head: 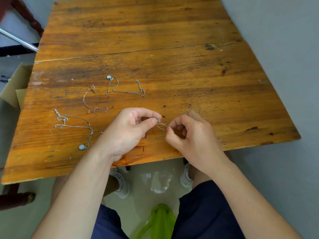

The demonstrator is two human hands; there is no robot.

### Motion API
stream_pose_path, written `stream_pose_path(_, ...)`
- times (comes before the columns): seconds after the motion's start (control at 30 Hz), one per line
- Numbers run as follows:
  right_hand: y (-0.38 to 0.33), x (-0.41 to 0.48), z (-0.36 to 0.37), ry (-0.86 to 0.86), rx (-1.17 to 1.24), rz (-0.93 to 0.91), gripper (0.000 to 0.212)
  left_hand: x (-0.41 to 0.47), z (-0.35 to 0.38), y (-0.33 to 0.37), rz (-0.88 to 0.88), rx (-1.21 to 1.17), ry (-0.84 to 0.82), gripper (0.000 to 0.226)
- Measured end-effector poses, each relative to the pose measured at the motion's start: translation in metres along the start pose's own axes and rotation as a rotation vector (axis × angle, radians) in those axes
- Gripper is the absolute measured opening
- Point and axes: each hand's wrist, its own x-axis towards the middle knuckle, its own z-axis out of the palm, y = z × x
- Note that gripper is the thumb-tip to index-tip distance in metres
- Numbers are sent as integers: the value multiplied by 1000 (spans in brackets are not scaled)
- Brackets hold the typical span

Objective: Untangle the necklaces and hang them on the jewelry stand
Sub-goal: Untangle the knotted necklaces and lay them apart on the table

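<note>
A thin pale chain necklace (162,124) is stretched between my two hands just above the wooden table (155,40). My left hand (131,128) pinches one end of it between thumb and forefinger. My right hand (188,133) pinches the chain a short way to the right, and a loop of it curls out behind that hand. Three other necklaces lie flat to the left: a silver one with a pale round pendant (124,87), a rose-gold one with a small pendant (93,102), and a silver one with a round pendant (76,128). No jewelry stand is in view.
The table's near edge runs under my wrists. A cardboard box (15,83) sits off the table's left side, with dark wooden furniture (25,16) and a metal rod (17,38) beyond it. A green plastic stool (158,219) stands between my legs.
</note>
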Motion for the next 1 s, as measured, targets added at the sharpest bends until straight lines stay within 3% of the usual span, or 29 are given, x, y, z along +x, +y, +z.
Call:
stream_pose_path(0.23,2,3,-4,9,-46,-52,8,0,0,1,37,8,13,15)
stream_pose_path(0.47,11,11,6,92,-198,-249,9,-1,-3,1,68,86,73,13)
stream_pose_path(1.0,20,14,8,195,-294,-366,9,8,1,-2,81,148,163,12)
